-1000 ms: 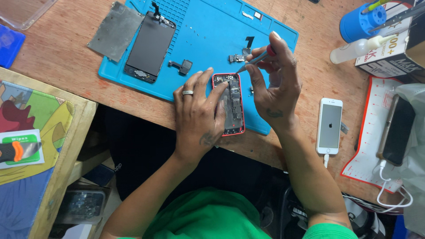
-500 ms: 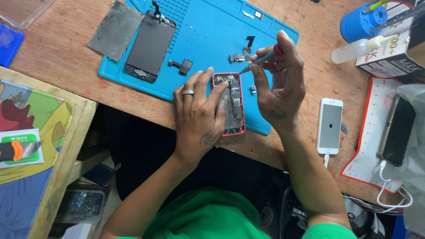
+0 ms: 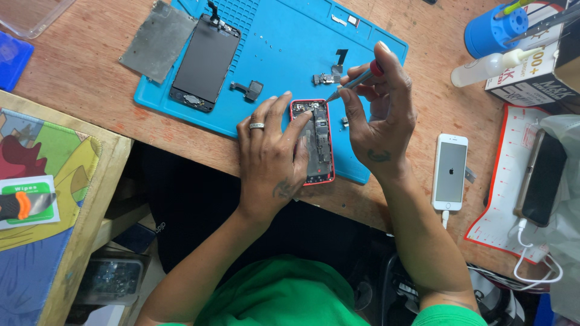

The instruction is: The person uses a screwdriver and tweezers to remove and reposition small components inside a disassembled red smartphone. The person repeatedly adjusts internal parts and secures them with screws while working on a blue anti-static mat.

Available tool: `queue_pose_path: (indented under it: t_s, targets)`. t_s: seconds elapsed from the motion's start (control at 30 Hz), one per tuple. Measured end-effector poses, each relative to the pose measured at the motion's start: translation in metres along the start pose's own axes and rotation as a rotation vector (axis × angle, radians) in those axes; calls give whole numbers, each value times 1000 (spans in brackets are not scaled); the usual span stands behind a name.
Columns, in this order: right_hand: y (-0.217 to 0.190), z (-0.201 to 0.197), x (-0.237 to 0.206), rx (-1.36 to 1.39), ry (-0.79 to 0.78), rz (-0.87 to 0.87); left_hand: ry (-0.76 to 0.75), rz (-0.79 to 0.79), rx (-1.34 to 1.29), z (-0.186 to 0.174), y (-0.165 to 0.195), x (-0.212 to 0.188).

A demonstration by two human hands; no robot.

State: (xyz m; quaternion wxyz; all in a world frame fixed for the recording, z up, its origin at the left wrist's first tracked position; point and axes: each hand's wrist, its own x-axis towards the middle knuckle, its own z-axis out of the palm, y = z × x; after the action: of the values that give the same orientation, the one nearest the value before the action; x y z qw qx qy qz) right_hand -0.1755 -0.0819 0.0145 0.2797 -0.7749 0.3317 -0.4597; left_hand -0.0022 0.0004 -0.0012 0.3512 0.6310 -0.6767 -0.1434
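An opened red phone body [image 3: 318, 145] with its circuit boards exposed lies on the blue repair mat [image 3: 284, 54]. My left hand [image 3: 269, 160], a ring on one finger, presses down on the phone's left side and holds it still. My right hand [image 3: 377, 105] grips a small screwdriver [image 3: 355, 80] with a red cap, its tip pointing down-left just above the phone's top edge. The removed black screen panel [image 3: 205, 63] lies on the mat's left part.
Small loose parts [image 3: 251, 89] and screws lie on the mat. A grey metal plate [image 3: 158, 41] rests left of it. A white phone [image 3: 451, 172] on a cable lies to the right, beside a red-edged mat [image 3: 513, 181]. A blue tool holder [image 3: 492, 30] and glue bottle [image 3: 492, 65] stand far right.
My right hand has shifted the screwdriver slightly, its tip staying near the phone's top edge. My left hand holds the phone in the same place.
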Motion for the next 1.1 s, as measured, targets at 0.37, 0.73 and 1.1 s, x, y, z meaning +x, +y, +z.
queue_pose_path:
  t_s: [0.37, 0.73, 1.1]
  targets:
    - [1, 1, 0, -2, 0, 15, 7, 0, -4, 0, 0, 0]
    - [0, -1, -1, -23, 3, 27, 9, 0, -6, -2, 1, 1]
    - [0, -1, -1, -24, -6, 25, 7, 0, -15, -1, 1, 1]
